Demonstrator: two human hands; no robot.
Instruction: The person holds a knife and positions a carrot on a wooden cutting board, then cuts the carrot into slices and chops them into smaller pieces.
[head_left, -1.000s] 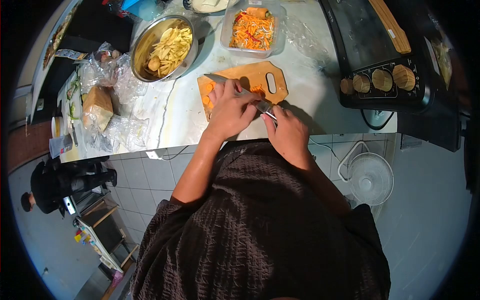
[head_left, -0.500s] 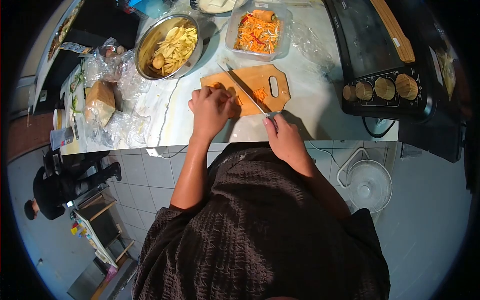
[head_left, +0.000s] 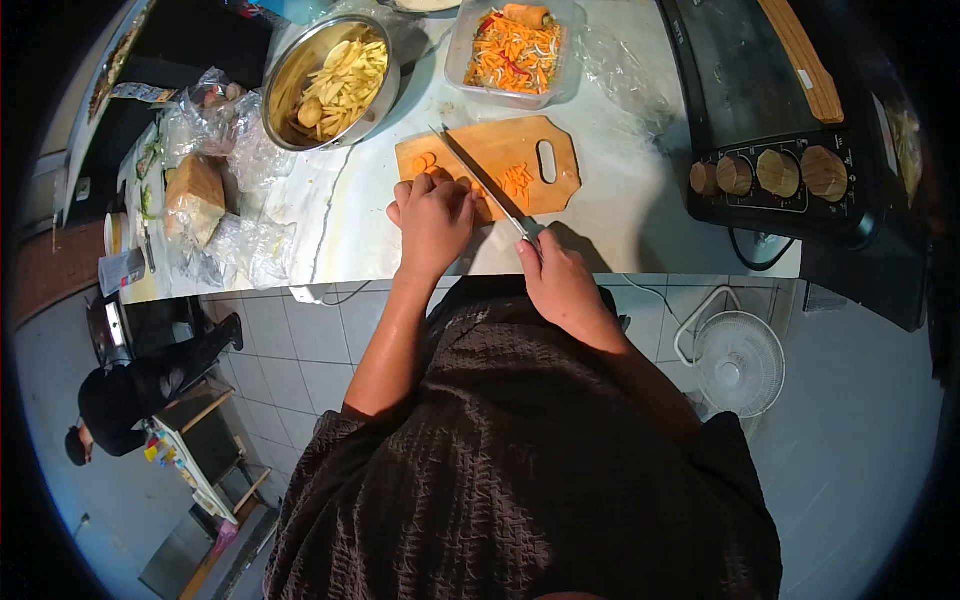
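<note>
My right hand (head_left: pixel 562 285) grips the handle of a long kitchen knife (head_left: pixel 482 178), its blade slanting up and left across the wooden cutting board (head_left: pixel 556 200). Close to the left of the blade, my left hand (head_left: pixel 436 226) bends its fingers down onto carrot at the board's near edge; the fingers cover most of that carrot. Carrot slices (head_left: pixel 425 162) lie just beyond these fingers. Right of the blade is a small pile of carrot sticks (head_left: pixel 516 182), beside the handle slot.
Behind the board stand a steel bowl (head_left: pixel 282 92) of cut potato and a plastic container (head_left: pixel 462 72) with shredded carrot. A black oven (head_left: pixel 770 215) borders the right side. Wrapped bread (head_left: pixel 195 200) and plastic bags lie left. Another person (head_left: pixel 125 400) is far left; a fan (head_left: pixel 738 365) stands below.
My left hand has shifted a little right, nearer the blade, uncovering more carrot slices. The knife and right hand have moved slightly left. The other person has moved slightly.
</note>
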